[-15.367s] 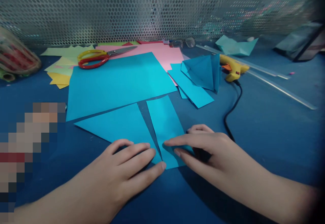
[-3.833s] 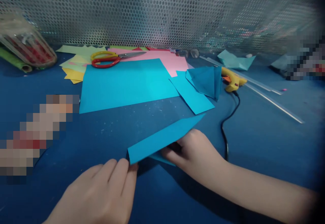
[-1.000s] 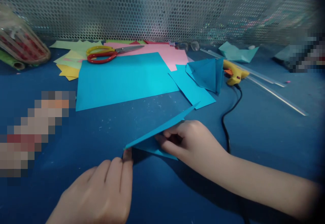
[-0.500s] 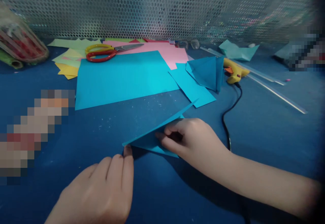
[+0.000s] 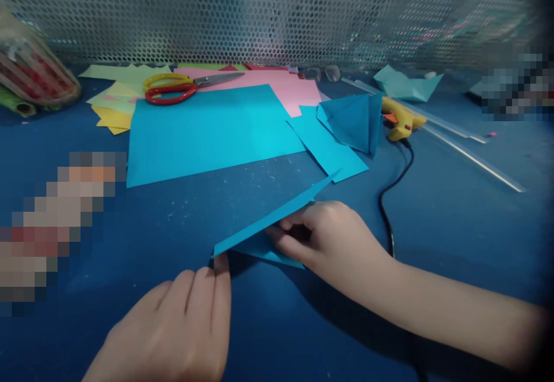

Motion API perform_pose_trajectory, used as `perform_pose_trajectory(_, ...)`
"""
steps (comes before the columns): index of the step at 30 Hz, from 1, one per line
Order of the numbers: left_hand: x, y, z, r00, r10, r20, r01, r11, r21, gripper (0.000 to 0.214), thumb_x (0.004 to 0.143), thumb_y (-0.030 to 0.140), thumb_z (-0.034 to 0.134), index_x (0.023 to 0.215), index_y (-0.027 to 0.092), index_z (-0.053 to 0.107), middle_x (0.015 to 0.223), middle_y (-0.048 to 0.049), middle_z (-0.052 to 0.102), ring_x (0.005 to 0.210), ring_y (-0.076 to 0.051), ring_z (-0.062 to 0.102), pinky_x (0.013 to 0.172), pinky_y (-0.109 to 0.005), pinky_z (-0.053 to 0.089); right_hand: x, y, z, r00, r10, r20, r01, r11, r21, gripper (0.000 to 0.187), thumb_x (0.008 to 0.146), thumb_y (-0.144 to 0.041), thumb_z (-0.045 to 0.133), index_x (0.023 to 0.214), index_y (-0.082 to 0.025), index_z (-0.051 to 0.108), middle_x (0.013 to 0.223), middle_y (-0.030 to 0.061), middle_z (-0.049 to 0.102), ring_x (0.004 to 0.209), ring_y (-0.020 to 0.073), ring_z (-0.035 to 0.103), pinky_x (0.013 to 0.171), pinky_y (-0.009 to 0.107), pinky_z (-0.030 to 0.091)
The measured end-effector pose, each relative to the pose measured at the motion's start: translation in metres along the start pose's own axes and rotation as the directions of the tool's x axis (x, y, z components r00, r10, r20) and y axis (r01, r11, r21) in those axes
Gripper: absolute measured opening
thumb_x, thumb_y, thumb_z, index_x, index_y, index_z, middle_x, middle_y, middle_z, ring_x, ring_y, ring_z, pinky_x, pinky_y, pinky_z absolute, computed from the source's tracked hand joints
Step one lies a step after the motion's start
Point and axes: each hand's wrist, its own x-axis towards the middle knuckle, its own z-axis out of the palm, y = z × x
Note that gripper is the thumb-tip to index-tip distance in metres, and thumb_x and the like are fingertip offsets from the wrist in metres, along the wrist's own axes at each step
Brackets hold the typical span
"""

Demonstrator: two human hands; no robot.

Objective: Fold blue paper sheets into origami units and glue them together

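Observation:
A folded piece of blue paper lies on the blue table between my hands, one flap of it raised in a slanting strip. The fingertips of my left hand are closed at the paper's near left corner, partly tucked under the flap. My right hand pinches the paper inside the fold, thumb and index finger close together; their tips are partly hidden by the flap. Beyond my hands lie a large blue sheet, a narrower blue strip and a folded blue paper piece.
Scissors with red and yellow handles rest on the sheets. A yellow glue gun trails a black cord beside my right forearm. Clear sticks lie at right, a jar at left. Perforated metal closes off the back.
My left hand has shifted slightly right and nearer. The raised flap has tilted, now showing more of its outer face. My right hand has stayed almost still.

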Motion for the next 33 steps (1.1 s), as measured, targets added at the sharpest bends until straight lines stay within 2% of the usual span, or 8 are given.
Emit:
perform_pose_trajectory(2, 0.002, -0.001, -0.002, 1.0, 0.0, 0.008, 0.0, 1.0, -0.011, 0.032, 0.092, -0.008, 0.037, 0.113, 0.002, 0.06, 0.077, -0.0093, 0.071, 0.067, -0.022, 0.062, 0.064, -0.036, 0.044, 0.0, -0.001, -0.001, 1.0, 0.003, 0.004, -0.003, 1.0, -0.001, 0.037, 0.085, -0.027, 0.067, 0.053, -0.02, 0.05, 0.048, -0.0035, 0.051, 0.046, 0.0107, 0.043, 0.048, 0.025, 0.024)
perform_pose_trajectory(6, 0.009, -0.008, -0.009, 0.991, 0.078, 0.106, -0.078, 0.997, -0.006, 0.036, 0.09, -0.008, 0.034, 0.116, 0.004, 0.056, 0.081, -0.0082, 0.075, 0.071, -0.021, 0.067, 0.069, -0.036, 0.045, 0.002, -0.002, -0.001, 1.0, 0.019, 0.014, -0.019, 1.0, -0.013, 0.036, 0.086, -0.028, 0.067, 0.054, -0.02, 0.05, 0.05, -0.0032, 0.052, 0.048, 0.0117, 0.045, 0.049, 0.026, 0.024)
perform_pose_trajectory(10, 0.012, -0.014, -0.014, 0.977, 0.143, 0.159, -0.146, 0.989, 0.01, 0.038, 0.089, -0.007, 0.032, 0.118, 0.006, 0.054, 0.087, -0.0093, 0.078, 0.079, -0.019, 0.072, 0.071, -0.034, 0.047, 0.001, -0.002, 0.0, 1.0, 0.027, 0.001, -0.026, 0.999, -0.024, 0.026, 0.083, -0.025, 0.068, 0.059, -0.02, 0.057, 0.056, -0.0016, 0.058, 0.053, 0.0135, 0.05, 0.052, 0.026, 0.026)
perform_pose_trajectory(16, 0.004, -0.011, -0.01, 0.97, 0.137, 0.199, -0.131, 0.99, -0.042, 0.044, 0.087, -0.005, 0.036, 0.118, 0.008, 0.066, 0.102, -0.0112, 0.079, 0.089, -0.021, 0.073, 0.071, -0.032, 0.051, 0.0, -0.002, 0.001, 0.999, 0.037, -0.004, -0.037, 0.998, -0.045, 0.016, 0.082, -0.025, 0.067, 0.067, -0.021, 0.066, 0.062, 0.0006, 0.065, 0.058, 0.0165, 0.055, 0.054, 0.027, 0.028)
perform_pose_trajectory(21, 0.002, -0.002, -0.004, 0.993, 0.048, 0.112, -0.038, 0.996, -0.084, 0.046, 0.085, -0.009, 0.034, 0.121, 0.002, 0.061, 0.102, -0.0138, 0.076, 0.076, -0.022, 0.068, 0.065, -0.035, 0.048, 0.002, -0.003, 0.0, 0.998, 0.058, 0.011, -0.057, 0.998, -0.036, 0.016, 0.081, -0.025, 0.068, 0.066, -0.021, 0.065, 0.061, -0.0004, 0.064, 0.058, 0.0158, 0.054, 0.054, 0.027, 0.027)
perform_pose_trajectory(24, 0.002, 0.001, -0.004, 0.997, 0.014, 0.079, -0.009, 0.997, -0.071, 0.041, 0.089, -0.008, 0.034, 0.124, 0.0, 0.055, 0.109, -0.0178, 0.074, 0.083, -0.023, 0.067, 0.069, -0.036, 0.046, 0.001, -0.003, -0.001, 0.998, 0.064, 0.012, -0.064, 0.997, -0.034, 0.019, 0.081, -0.024, 0.068, 0.064, -0.021, 0.062, 0.057, -0.0018, 0.06, 0.055, 0.0147, 0.051, 0.052, 0.027, 0.025)
perform_pose_trajectory(30, 0.002, 0.0, -0.005, 0.99, 0.043, 0.136, -0.034, 0.997, -0.073, 0.041, 0.089, -0.006, 0.038, 0.127, -0.001, 0.052, 0.109, -0.0169, 0.075, 0.087, -0.025, 0.067, 0.074, -0.039, 0.045, -0.001, -0.003, 0.0, 0.999, 0.052, 0.014, -0.052, 0.999, -0.017, 0.024, 0.082, -0.026, 0.068, 0.06, -0.021, 0.058, 0.055, -0.003, 0.056, 0.054, 0.0139, 0.049, 0.052, 0.027, 0.025)
perform_pose_trajectory(33, 0.001, 0.0, -0.002, 0.994, 0.023, 0.109, -0.014, 0.996, -0.086, 0.042, 0.088, -0.006, 0.037, 0.126, 0.0, 0.053, 0.111, -0.0177, 0.075, 0.089, -0.026, 0.067, 0.076, -0.04, 0.044, 0.0, -0.003, 0.0, 0.999, 0.047, 0.006, -0.046, 0.998, -0.033, 0.022, 0.081, -0.025, 0.068, 0.061, -0.021, 0.059, 0.056, -0.0026, 0.057, 0.054, 0.014, 0.049, 0.052, 0.027, 0.024)
